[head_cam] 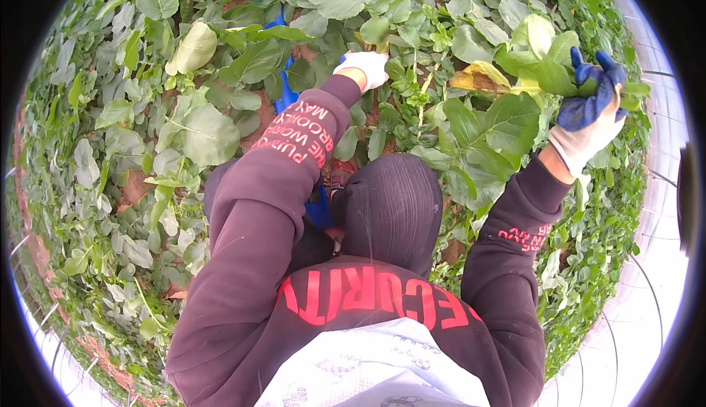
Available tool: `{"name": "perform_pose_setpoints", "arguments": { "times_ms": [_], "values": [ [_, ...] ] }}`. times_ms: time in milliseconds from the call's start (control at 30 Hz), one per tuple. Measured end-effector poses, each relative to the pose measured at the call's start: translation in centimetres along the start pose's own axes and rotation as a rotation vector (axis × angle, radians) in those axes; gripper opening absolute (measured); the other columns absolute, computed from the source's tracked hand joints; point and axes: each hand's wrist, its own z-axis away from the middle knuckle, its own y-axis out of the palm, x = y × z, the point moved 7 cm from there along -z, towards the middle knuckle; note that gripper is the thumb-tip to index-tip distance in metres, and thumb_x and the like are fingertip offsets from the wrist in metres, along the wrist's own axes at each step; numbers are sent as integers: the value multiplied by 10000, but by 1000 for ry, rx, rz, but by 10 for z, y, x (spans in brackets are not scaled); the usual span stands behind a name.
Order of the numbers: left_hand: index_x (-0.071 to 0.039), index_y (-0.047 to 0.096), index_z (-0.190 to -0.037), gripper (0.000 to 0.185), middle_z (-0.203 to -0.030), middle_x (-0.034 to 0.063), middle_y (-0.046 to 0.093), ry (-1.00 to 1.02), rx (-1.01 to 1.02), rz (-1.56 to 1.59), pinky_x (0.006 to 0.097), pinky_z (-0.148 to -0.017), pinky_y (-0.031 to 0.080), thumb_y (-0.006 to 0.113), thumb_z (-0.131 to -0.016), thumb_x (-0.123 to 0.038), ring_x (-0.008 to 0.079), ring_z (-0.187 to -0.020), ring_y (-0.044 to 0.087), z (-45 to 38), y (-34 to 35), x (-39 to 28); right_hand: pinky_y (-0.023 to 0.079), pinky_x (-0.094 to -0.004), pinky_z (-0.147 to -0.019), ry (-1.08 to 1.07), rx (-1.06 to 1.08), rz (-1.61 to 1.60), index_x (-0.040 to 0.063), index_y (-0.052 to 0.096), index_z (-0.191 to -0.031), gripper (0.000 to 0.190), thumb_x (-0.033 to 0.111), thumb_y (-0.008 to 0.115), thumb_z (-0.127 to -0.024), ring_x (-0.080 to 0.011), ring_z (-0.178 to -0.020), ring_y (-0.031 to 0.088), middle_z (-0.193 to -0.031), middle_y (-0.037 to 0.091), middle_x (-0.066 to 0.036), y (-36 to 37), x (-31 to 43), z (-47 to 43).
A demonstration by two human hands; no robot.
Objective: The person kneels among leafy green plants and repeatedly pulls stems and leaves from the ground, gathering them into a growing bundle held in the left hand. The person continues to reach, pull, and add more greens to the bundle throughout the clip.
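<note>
My left hand (364, 69), in a white and blue work glove, reaches down among the leafy green plants ahead of my knees. Its fingers are mostly hidden, so whether they grip a stem there cannot be told. Yellowish stalks show just beyond it. Out to the right, my right hand (593, 101) wears a white glove with blue coated fingers. Those fingers are curled around a bunch of broad green leaves (543, 68), whose stalks stick out on the far side of the palm. A yellow-brown withered leaf (481, 79) hangs at the left of the bunch.
A blue strip (285, 90) runs along the reddish soil (266, 114) between the plants and under my left arm. Dense leafy plants (207, 134) surround my knees (394, 208). Pale sheeting with thin dark hoops (670, 126) borders the bed at the right.
</note>
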Motion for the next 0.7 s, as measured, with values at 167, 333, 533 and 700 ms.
{"name": "perform_pose_setpoints", "arguments": {
  "times_ms": [167, 333, 533, 700],
  "values": [
    [-119, 516, -1308, 479, -1228, 150, 609, -38, -17, 63, 466, -964, 448, 535, -875, -322, 324, -1133, 583, 12, -8, 8, 552, -311, -700, -842, -148, 1180, 15, 574, -717, 112, 57, 649, -790, -195, -747, 635, -983, 664, -105, 28, 90, 29],
    [-178, 595, -1232, 379, -1247, 128, 581, -38, -321, -50, 432, -937, 463, 561, -874, -296, 318, -1100, 581, -7, -9, 25, 588, -362, -775, -62, -162, -134, -28, 568, -778, 135, 58, 522, -871, -178, -790, 623, -959, 608, -111, 107, 51, 78],
    [-211, 606, -1220, 351, -1348, 96, 504, 426, -372, -624, 438, -960, 440, 569, -874, -257, 309, -1134, 553, 8, -2, -61, 489, -228, -752, 393, 278, -175, -28, 570, -1092, 287, 60, 670, -837, -120, -784, 605, -890, 628, -51, 189, -13, 155],
    [-298, 577, -1251, 409, -1436, 70, 392, 406, -303, -623, 457, -1028, 373, 562, -864, -164, 292, -1200, 492, -6, 1, -57, 491, -347, -814, 45, 585, 96, -2, 603, -1067, 387, 150, 766, -750, -290, -890, 639, -954, 650, -140, 217, 9, 183]
  ]
}}
